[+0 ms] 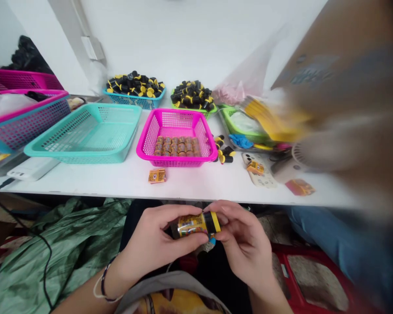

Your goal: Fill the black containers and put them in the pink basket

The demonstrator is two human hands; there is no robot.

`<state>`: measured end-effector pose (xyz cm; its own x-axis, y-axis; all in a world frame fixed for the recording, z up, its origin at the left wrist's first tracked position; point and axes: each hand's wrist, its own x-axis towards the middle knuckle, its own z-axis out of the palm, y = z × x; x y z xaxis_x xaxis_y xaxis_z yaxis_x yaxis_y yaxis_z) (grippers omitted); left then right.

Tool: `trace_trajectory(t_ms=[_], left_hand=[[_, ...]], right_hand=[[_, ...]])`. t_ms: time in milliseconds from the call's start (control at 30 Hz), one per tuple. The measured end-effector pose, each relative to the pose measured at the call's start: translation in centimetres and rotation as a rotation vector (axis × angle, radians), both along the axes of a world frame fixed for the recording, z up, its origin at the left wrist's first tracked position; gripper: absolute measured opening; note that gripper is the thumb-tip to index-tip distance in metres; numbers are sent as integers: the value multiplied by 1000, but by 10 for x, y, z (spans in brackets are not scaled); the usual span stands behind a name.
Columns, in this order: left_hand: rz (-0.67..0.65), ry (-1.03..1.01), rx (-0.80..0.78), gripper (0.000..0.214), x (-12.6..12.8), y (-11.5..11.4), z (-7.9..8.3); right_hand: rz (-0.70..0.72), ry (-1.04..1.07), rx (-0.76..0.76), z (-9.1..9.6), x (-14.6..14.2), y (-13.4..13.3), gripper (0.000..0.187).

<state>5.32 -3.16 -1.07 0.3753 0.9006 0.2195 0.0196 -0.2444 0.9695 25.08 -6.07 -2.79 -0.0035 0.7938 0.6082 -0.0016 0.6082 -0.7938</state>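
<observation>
Above my lap, in front of the table edge, I hold a small jar [192,225] with a yellow printed label, tilted onto its side. My left hand [163,235] is closed round the jar's body, thumb below and fingers above. At the jar's right end is a black cap with a yellow top [212,223]. The fingers of my right hand [244,242] pinch this cap. On the table just beyond lies a small stack of orange printed labels [157,175]. Behind it, a pink basket [177,162] holds rows of small jars [177,147].
A turquoise basket [81,155] stands at left, near a white power bank [34,168] with a black cable. Black-and-yellow caps fill a blue basket [134,101] and a green basket [194,111] at the back. A phone [263,179] lies at right, beside a blurred nearby person.
</observation>
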Motion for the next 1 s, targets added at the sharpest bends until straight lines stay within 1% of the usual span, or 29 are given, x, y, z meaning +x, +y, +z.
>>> trace_trajectory(t_ms=[100,133,167,200,233,267,333,367,400,433,500,567,667,733,833,900,933,1000], left_hand=[[-203,-254,-406,33,5,1,-6],[-259,-328,-511,34,8,2,-9],[-293,-392,-584,37,10,2,-11],[-306,-444,-631,39,13,2,-13],[-301,-489,-656,40,15,2,-14],[-283,-524,-665,41,17,2,-15],[-234,-557,-650,39,20,2,-14],[-211,-562,-636,39,21,1,-13],[-195,-562,-621,38,22,1,-12],[-179,-561,-610,38,22,1,-11],[-152,-572,-600,39,22,1,-11],[-140,-595,-615,39,23,1,-12],[-139,-628,-642,40,26,1,-16],[-109,-649,-638,39,28,1,-17],[-62,-694,-603,38,30,1,-16],[-96,-687,-579,49,28,0,-13],[-145,-655,-573,59,27,0,-12],[-285,-550,-593,82,23,-1,-10]], right_hand=[[133,61,-16,3,1,-1,45],[181,70,-35,5,2,-1,45],[212,72,-56,6,3,-1,45],[215,64,-73,7,4,-2,43],[179,43,-83,9,5,-3,40],[109,1,-90,10,6,-4,37],[-59,-153,-75,12,6,-8,35],[-118,-251,-55,13,6,-10,37],[-146,-346,-37,14,5,-12,39],[-149,-416,-19,13,4,-13,42],[-113,-469,6,11,-1,-14,46],[-92,-449,12,7,-5,-12,50],[-99,-433,34,1,-10,-8,58],[-129,-480,54,-1,-11,-6,62],[-244,-640,123,0,-11,-3,59],[-293,-720,180,3,-12,-2,56],[-286,-732,204,5,-13,-2,53],[-233,-705,236,9,-16,-2,49]])
